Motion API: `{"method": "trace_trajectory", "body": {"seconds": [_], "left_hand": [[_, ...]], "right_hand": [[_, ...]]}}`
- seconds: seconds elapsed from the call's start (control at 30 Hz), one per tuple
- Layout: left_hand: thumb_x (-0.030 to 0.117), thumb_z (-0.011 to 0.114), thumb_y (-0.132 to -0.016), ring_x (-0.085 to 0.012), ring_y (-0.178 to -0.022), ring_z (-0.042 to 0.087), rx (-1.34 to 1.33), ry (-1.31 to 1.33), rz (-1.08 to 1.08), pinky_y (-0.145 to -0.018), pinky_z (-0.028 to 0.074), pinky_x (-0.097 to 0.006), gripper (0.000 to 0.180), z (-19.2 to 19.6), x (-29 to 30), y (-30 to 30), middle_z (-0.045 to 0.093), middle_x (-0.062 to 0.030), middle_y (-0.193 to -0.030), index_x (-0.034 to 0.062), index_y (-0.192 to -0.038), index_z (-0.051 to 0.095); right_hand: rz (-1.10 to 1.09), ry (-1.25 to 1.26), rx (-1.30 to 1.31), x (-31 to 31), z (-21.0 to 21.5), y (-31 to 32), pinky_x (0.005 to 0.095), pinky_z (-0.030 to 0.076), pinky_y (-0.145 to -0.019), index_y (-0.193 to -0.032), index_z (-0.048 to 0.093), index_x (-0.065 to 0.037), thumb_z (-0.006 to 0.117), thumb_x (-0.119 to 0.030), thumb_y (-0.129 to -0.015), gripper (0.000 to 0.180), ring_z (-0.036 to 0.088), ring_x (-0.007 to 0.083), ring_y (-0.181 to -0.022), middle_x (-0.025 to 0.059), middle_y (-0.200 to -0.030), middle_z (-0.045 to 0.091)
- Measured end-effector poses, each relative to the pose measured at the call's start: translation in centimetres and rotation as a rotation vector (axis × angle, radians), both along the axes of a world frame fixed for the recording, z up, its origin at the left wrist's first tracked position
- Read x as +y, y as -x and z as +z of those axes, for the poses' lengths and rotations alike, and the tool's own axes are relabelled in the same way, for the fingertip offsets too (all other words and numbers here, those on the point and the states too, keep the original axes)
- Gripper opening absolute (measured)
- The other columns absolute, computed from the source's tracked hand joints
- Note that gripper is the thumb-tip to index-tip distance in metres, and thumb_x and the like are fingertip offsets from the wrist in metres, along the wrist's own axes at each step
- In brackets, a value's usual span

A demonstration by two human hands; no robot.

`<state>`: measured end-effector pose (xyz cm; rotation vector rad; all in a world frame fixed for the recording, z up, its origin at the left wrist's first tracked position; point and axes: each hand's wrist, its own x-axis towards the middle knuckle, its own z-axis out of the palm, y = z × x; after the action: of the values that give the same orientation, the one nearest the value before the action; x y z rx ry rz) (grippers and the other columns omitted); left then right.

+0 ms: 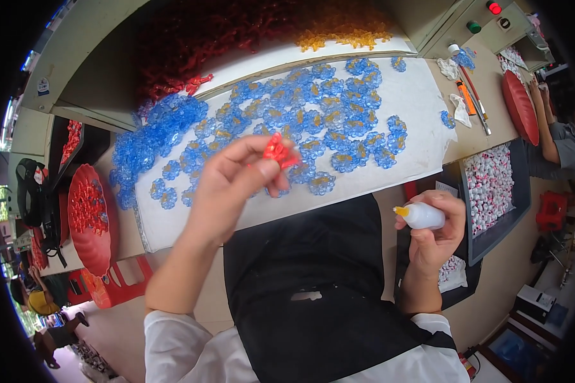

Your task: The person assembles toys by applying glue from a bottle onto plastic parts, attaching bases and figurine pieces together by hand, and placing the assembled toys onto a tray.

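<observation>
My left hand [233,182] is raised over the white board [421,102] and pinches a small red plastic flower piece [278,150] between thumb and fingers. Off to the right, my right hand [436,233] grips a small white glue bottle [421,216] with a yellow tip pointing left. Several blue plastic flower pieces [326,108] with yellow centres lie spread over the board beyond my left hand. A loose heap of blue pieces [153,134] sits at the board's left end. A black apron [313,274] covers my lap.
Red pieces [191,38] and orange pieces [342,32] are piled at the back. A red dish [89,217] with red pieces stands at left. A dark tray [492,191] of white-and-red pieces lies at right. Tools [469,96] lie beside the board; another person [559,137] sits far right.
</observation>
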<state>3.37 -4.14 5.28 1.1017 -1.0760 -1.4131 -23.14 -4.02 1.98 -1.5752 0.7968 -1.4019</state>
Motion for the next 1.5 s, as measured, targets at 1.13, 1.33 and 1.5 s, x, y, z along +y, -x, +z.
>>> {"method": "trace_trajectory", "body": {"seconds": [1.13,1.33,1.5], "left_hand": [[-0.002,0.060,-0.076,-0.0086,-0.083,0.055,0.100,0.060,0.106,-0.073,0.042,-0.021,0.025,-3.0,5.5,5.0,0.059,-0.0069,-0.092,-0.0017,-0.100,0.054],[-0.002,0.060,-0.076,-0.0084,-0.083,0.055,0.079,0.081,0.097,-0.073,0.042,-0.021,0.024,-3.0,5.5,5.0,0.059,-0.0071,-0.093,-0.0017,-0.100,0.054],[-0.002,0.059,-0.076,-0.0095,-0.084,0.055,0.313,-0.093,0.021,-0.076,0.043,-0.021,0.025,-3.1,5.4,4.9,0.058,-0.0077,-0.094,-0.0011,-0.101,0.053]], "right_hand": [[0.097,0.264,0.180,1.8,2.2,-1.9,0.0271,0.044,-0.056,-0.092,0.054,-0.011,0.082,-0.015,-0.051,0.049,0.055,0.0181,-0.068,0.0065,-0.089,0.054],[0.067,0.399,0.272,1.4,1.8,-2.2,0.0211,0.038,-0.047,-0.090,0.048,-0.009,0.074,-0.029,-0.065,0.041,0.046,0.0123,-0.061,0.0058,-0.084,0.048],[0.065,0.266,0.102,2.0,2.2,-1.9,0.0260,0.044,-0.055,-0.092,0.053,-0.012,0.081,-0.015,-0.053,0.048,0.053,0.0175,-0.069,0.0055,-0.089,0.054]]}}
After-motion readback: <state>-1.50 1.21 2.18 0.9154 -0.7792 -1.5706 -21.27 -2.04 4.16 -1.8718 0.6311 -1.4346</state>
